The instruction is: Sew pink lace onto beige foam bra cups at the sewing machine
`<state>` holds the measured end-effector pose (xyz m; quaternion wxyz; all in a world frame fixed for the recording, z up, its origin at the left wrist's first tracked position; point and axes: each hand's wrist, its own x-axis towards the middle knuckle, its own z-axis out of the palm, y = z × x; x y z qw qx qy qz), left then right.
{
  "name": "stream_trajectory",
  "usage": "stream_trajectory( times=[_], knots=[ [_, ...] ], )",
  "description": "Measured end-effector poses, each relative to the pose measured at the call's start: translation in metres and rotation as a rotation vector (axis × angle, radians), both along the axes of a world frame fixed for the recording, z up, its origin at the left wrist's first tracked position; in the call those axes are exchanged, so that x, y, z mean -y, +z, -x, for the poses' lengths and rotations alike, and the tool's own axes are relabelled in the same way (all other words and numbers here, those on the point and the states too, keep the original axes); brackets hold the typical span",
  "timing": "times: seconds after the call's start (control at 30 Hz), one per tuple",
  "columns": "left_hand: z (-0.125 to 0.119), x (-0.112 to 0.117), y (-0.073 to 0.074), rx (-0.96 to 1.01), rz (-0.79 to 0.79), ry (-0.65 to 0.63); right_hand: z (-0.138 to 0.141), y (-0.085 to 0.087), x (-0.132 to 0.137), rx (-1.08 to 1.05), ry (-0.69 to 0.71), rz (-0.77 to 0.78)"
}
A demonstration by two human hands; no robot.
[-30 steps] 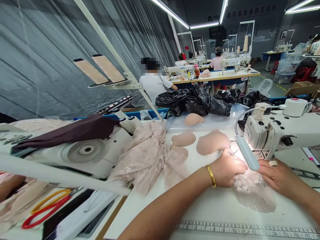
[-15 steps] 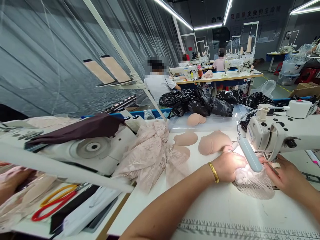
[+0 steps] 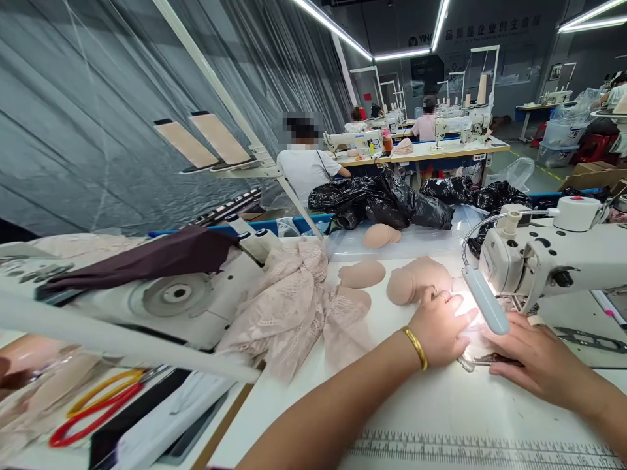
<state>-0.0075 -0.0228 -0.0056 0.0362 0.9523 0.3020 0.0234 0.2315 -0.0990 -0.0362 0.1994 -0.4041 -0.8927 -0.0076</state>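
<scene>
Under the sewing machine's lamp, my left hand (image 3: 437,329) lies on the table with its fingers spread, pressing on pale material in the bright light. My right hand (image 3: 533,356), a band on one finger, rests to the right with its fingers stretched out flat. Beneath its fingers is a small dark pointed thing I cannot make out. A scrap of lace (image 3: 466,364) shows between the hands; the rest is hidden or washed out. Just behind my left hand are stacked beige bra cups (image 3: 416,277). The white sewing machine (image 3: 563,254) stands over my right hand, its needle hidden by the lamp (image 3: 486,300).
Left of the hands lie more cups (image 3: 361,274) and heaped beige lace (image 3: 289,294). A ruler (image 3: 465,449) runs along the front edge. At left stand another machine under dark cloth (image 3: 147,258) and red-handled scissors (image 3: 95,414). Black bags (image 3: 382,199) lie behind; co-workers sit beyond.
The lace panel that spread out below my hands is now mostly out of sight. My right hand has flattened and moved slightly left; my left hand's fingers have spread. The view has shifted slightly.
</scene>
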Motion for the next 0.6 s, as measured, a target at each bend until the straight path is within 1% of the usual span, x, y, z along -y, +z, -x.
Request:
stream_trajectory(
  times=[0.1, 0.2, 0.27, 0.37, 0.47, 0.53, 0.6],
  knots=[
    [-0.009, 0.013, 0.002, -0.076, -0.075, 0.048, 0.007, -0.005, -0.003, 0.022, -0.072, -0.015],
    [-0.011, 0.02, 0.009, -0.108, -0.074, 0.054, 0.0, -0.01, -0.007, 0.041, -0.122, -0.072],
    [-0.007, 0.02, 0.016, -0.122, -0.005, 0.011, -0.012, -0.012, -0.01, 0.039, -0.151, -0.118],
    [0.008, 0.011, 0.027, -0.125, 0.167, -0.139, -0.032, -0.011, -0.016, -0.045, -0.126, -0.144],
    [0.023, -0.004, 0.031, -0.109, 0.322, -0.283, -0.046, -0.008, -0.02, -0.117, -0.11, -0.056],
    [0.028, -0.012, 0.029, -0.082, 0.395, -0.335, -0.051, -0.006, -0.02, -0.135, -0.124, 0.048],
    [0.028, -0.015, 0.025, -0.047, 0.403, -0.35, -0.053, -0.004, -0.018, -0.157, -0.128, 0.146]
  ],
)
